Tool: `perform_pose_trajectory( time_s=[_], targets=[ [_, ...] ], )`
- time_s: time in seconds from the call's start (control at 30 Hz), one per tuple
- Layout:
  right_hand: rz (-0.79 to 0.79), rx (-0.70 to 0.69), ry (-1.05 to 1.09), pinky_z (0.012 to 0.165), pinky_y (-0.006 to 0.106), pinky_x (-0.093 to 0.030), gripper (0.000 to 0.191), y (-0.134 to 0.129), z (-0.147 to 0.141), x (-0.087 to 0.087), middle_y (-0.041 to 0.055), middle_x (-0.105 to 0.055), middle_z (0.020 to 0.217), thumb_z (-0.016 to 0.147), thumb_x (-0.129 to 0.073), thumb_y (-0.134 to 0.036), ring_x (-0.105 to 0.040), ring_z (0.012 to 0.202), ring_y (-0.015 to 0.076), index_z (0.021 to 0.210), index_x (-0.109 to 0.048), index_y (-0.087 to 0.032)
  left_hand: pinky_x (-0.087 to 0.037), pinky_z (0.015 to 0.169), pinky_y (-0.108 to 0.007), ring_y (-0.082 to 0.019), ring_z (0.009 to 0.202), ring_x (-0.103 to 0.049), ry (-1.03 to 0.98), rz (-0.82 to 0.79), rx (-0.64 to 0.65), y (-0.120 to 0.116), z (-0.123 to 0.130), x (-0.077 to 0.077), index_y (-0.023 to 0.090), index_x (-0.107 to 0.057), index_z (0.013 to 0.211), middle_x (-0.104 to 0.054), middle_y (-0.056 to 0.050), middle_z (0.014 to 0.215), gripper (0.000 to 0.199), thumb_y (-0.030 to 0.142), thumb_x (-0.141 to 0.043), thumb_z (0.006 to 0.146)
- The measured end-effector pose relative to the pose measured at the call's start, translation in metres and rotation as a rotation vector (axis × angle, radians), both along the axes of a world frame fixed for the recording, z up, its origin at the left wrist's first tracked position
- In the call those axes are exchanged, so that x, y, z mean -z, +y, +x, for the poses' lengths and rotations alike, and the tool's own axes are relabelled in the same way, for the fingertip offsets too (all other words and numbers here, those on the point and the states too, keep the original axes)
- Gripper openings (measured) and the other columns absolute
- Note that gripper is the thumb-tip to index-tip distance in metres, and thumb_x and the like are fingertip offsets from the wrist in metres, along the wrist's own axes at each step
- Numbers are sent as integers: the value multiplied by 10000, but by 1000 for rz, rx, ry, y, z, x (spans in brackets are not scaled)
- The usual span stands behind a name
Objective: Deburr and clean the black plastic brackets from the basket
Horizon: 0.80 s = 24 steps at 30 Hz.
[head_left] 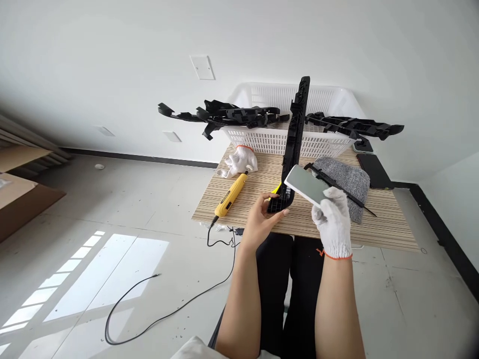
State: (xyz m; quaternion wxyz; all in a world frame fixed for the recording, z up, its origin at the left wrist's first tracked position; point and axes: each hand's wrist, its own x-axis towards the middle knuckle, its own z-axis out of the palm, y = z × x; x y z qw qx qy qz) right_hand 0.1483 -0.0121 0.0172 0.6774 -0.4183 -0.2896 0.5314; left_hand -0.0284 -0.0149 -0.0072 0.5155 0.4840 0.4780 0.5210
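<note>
Bare, my left hand (pixel 263 215) grips the lower end of a long black plastic part (pixel 295 134), which stands up from the table and passes in front of the basket. My right hand (pixel 334 219), in a white knitted glove, holds a flat grey-green pad with a white edge (pixel 307 184) by its right end. The pad's left end overlaps the black part in view; whether they touch is unclear. Something yellow (pixel 276 191) shows behind the part near my left fingers.
On the wood-grain table (pixel 209 209) lie a yellow corded tool (pixel 231 195), a white glove (pixel 241 160), a grey cloth (pixel 346 174) under black calipers (pixel 337 185), and a black phone-like slab (pixel 374 170). Black parts (pixel 239 117) rest across a white basket (pixel 262 140).
</note>
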Motion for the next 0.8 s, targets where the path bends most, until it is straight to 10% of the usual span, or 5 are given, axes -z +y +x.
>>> perform_pose_trajectory(
  time_s=[0.23,0.37,0.5,0.63,0.8],
  targets=[
    [-125,-101,-30,465,143,-440,236,2,-3,3,-45,-597,950,688,-699,-182,-478,539,15,911,-670,-256,-552,846,-310,-219,1013,-675,33,52,5,-1,-1,-1,213,-611,1133,-706,-61,1066,449,367,-835,775],
    [-57,160,-2,465,123,-426,198,7,-2,5,-27,-607,1205,795,-652,-284,-470,584,6,988,-698,-282,-557,864,-314,-221,1049,-670,-20,42,-34,-1,-1,-1,212,-622,1118,-689,-70,1153,439,379,-833,771],
    [-78,-106,-106,422,167,-410,234,7,-8,8,13,-660,1089,781,-697,-311,-483,551,39,1008,-712,-257,-557,862,-311,-226,1049,-672,-13,70,0,-2,0,0,198,-620,1141,-697,-80,1140,459,363,-833,770],
    [-2,112,-82,424,179,-398,271,8,-10,10,29,-666,1132,855,-614,-371,-509,580,58,1100,-679,-277,-570,840,-314,-212,1005,-687,-23,22,-28,-2,0,-2,201,-615,1147,-666,-88,1230,454,388,-819,787],
    [-50,-106,-76,397,208,-379,239,7,-5,8,42,-674,1011,777,-736,-339,-509,540,69,992,-721,-236,-568,822,-302,-214,991,-688,-23,44,24,-2,-3,-3,190,-592,1171,-699,-86,1140,493,374,-825,777]
  ],
)
